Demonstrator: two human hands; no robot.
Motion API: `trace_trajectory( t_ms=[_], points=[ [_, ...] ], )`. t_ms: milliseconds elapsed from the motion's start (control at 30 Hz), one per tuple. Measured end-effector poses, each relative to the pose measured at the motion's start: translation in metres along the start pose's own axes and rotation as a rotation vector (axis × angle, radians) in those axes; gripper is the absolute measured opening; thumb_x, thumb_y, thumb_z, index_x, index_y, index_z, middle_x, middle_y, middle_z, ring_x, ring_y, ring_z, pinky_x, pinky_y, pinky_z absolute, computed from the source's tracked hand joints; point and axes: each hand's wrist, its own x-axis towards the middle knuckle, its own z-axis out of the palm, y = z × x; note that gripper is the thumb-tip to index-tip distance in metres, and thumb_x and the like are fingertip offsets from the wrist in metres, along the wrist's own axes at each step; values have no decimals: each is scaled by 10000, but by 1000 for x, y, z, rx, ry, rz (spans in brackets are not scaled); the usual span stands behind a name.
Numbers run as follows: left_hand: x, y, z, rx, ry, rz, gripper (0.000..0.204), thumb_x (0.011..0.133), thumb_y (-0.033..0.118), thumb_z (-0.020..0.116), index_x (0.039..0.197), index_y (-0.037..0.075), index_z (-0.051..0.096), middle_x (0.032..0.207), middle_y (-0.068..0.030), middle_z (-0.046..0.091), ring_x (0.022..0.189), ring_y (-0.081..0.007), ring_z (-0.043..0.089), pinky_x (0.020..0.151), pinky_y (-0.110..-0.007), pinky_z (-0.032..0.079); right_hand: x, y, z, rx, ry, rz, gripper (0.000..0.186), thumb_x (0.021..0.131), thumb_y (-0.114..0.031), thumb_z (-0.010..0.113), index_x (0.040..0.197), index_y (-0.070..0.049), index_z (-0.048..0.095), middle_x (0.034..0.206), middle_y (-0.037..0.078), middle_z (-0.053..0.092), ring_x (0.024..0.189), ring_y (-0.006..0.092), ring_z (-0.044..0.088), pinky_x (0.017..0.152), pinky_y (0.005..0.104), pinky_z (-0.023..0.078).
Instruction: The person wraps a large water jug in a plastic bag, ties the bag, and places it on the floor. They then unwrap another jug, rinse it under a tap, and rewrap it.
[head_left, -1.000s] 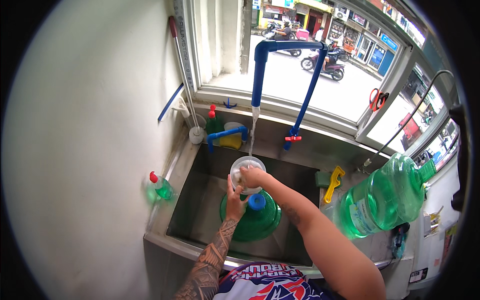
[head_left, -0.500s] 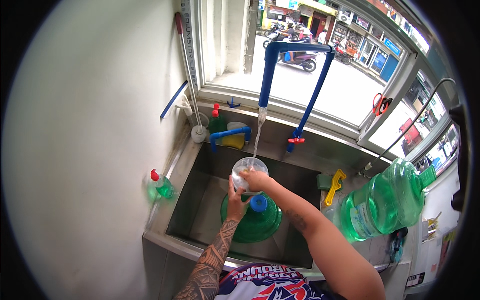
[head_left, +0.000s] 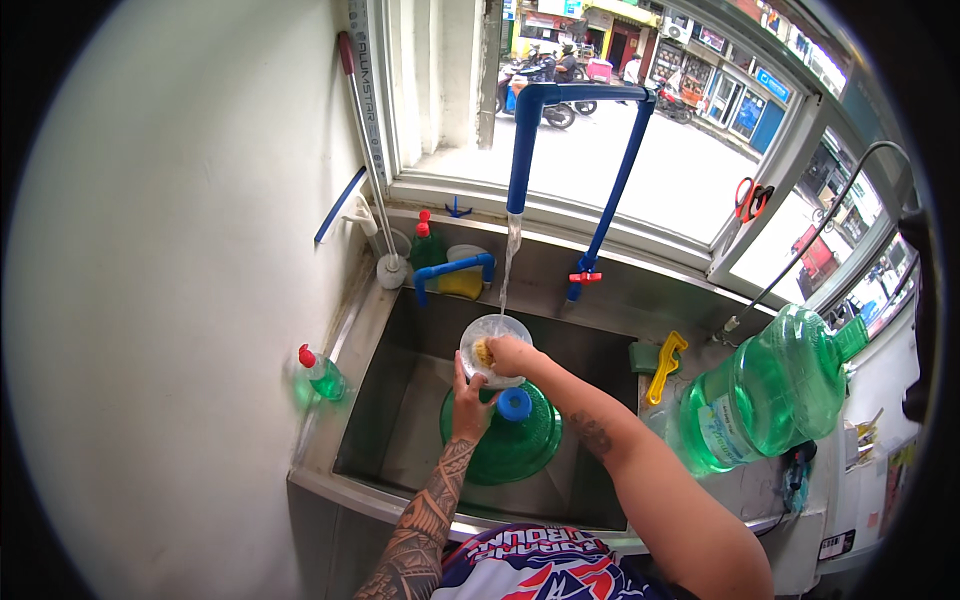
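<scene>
My left hand (head_left: 470, 403) is closed on the near left side of a clear round plastic tub (head_left: 503, 325), fingers and thumb along its wall. Inside the tub my right hand (head_left: 513, 356) grips a small yellowish sponge (head_left: 483, 351) against the inner wall; its fingertips are partly hidden. A stream of water (head_left: 509, 268) falls from the blue pipe faucet (head_left: 521, 150) into the tub. Just below the tub, a green water jug (head_left: 515, 450) with a blue cap (head_left: 514, 404) stands in the steel sink (head_left: 400, 415).
Right of the sink lie a large green water jug (head_left: 770, 395), a yellow-handled tool (head_left: 666, 368) and a green scouring pad (head_left: 643, 356). A red valve handle (head_left: 585, 277) sits on the pipe. Soap bottles (head_left: 324, 376) (head_left: 426, 240) and a blue bent pipe (head_left: 452, 266) line the left and back.
The yellowish sponge shows more clearly in my right hand, which has shifted slightly within the tub. My left hand keeps its hold, and water still runs. The view has shifted slightly.
</scene>
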Motion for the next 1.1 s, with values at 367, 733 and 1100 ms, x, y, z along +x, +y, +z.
trace_trajectory(
  t_ms=[367, 733, 1100],
  points=[
    [-1, -1, -1, 7, 40, 73, 399, 682, 95, 844, 996, 59, 598, 1553, -266, 217, 1374, -454, 347, 1071, -445, 413, -15, -5, 4, -70, 119, -13, 769, 803, -432, 650, 1451, -109, 391, 1473, 233, 369, 1188, 378, 567, 1019, 442, 420],
    [-1, 3, -3, -16, 14, 35, 398, 675, 89, 842, 997, 51, 611, 1554, -258, 224, 1372, -428, 365, 1069, -431, 415, -20, -12, -17, -179, 57, 105, 516, 874, -504, 481, 1090, -105, 727, 1056, 129, 716, 1059, 259, 656, 1058, 446, 324],
    [37, 34, -24, 18, 33, 40, 403, 588, 142, 894, 804, -16, 593, 1468, -331, 346, 1234, -440, 519, 981, -423, 474, -6, 11, -120, 753, 159, 142, 253, 865, -170, 592, 961, 16, 734, 856, 140, 723, 724, 218, 718, 627, 326, 600]
  ],
)
